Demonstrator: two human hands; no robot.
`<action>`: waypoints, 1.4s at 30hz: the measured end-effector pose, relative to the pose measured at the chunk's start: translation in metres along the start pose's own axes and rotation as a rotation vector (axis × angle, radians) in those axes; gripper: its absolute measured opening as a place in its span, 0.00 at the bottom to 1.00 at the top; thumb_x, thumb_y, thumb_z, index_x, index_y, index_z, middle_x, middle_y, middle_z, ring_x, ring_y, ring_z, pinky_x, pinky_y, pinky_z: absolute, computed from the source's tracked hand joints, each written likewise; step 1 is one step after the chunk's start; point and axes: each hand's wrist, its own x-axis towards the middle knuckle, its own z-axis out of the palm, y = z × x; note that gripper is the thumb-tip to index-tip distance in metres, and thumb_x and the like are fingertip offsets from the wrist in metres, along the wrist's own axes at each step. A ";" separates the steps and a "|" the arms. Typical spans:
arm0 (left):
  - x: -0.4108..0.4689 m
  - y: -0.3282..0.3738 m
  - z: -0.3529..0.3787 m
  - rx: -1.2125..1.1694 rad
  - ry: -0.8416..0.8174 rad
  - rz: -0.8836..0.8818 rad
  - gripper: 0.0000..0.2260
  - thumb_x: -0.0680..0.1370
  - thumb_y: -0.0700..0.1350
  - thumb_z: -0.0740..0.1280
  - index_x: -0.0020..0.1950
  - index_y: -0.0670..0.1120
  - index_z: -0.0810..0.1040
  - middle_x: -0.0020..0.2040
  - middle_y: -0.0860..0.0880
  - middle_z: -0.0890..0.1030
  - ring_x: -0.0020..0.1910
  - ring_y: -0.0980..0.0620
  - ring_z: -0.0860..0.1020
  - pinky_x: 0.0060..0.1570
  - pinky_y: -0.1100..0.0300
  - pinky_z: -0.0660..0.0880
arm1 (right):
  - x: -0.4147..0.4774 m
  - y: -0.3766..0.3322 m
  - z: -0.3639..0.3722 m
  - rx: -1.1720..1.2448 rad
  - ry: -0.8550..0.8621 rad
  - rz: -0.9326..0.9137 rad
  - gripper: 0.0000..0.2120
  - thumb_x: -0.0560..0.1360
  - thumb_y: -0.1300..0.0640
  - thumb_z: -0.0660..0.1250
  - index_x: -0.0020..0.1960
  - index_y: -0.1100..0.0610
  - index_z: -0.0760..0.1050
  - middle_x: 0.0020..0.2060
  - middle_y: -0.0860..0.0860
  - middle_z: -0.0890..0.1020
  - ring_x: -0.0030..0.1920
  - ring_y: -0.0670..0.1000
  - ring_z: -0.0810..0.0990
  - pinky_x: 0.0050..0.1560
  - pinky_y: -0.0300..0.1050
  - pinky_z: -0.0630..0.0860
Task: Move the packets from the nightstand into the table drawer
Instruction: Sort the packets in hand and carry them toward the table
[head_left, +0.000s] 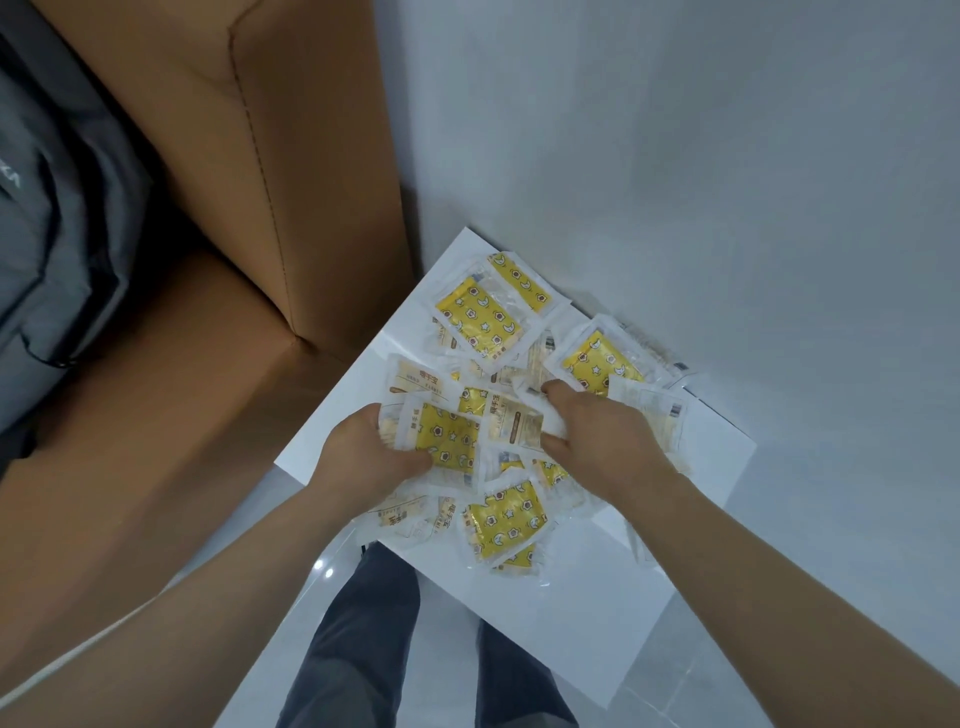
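**Many light packets (478, 322), loosely heaped**

Nearest, below both wrists, a yellow packet (506, 525) lies flat on the white surface (571, 613), its long axis pointing roughly toward the hands. The left hand (363, 457) grips a starred packet (447, 434). The right hand (597, 436) pinches a pale packet (517, 423). Beyond both hands, more overlap at mixed angles. Thin, crinkly, probably slippery: take the sealed edges.

I am counting one left hand (363, 452), one right hand (592, 431) and one white nightstand (701, 467). I am counting at least twelve packets (478, 317); they are overlapping, so the exact total cannot be told.
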 end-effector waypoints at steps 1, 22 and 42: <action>0.000 0.001 0.001 0.000 0.000 0.000 0.18 0.68 0.47 0.76 0.55 0.52 0.75 0.50 0.51 0.81 0.43 0.50 0.81 0.38 0.60 0.77 | 0.001 -0.001 0.004 -0.015 -0.012 0.005 0.21 0.77 0.48 0.61 0.68 0.51 0.63 0.47 0.51 0.78 0.46 0.54 0.79 0.40 0.46 0.75; -0.087 0.034 -0.035 -0.009 0.099 0.106 0.17 0.67 0.46 0.76 0.54 0.51 0.77 0.48 0.51 0.82 0.44 0.50 0.82 0.45 0.50 0.81 | -0.089 -0.010 -0.056 0.521 0.141 0.173 0.07 0.71 0.58 0.66 0.43 0.47 0.77 0.31 0.50 0.79 0.30 0.50 0.76 0.30 0.45 0.72; -0.328 0.191 -0.092 0.100 -0.059 0.794 0.11 0.68 0.41 0.73 0.44 0.54 0.76 0.40 0.56 0.81 0.39 0.60 0.78 0.35 0.65 0.71 | -0.375 -0.089 -0.229 0.921 0.757 0.549 0.10 0.71 0.58 0.70 0.46 0.44 0.76 0.37 0.43 0.82 0.37 0.42 0.79 0.38 0.41 0.77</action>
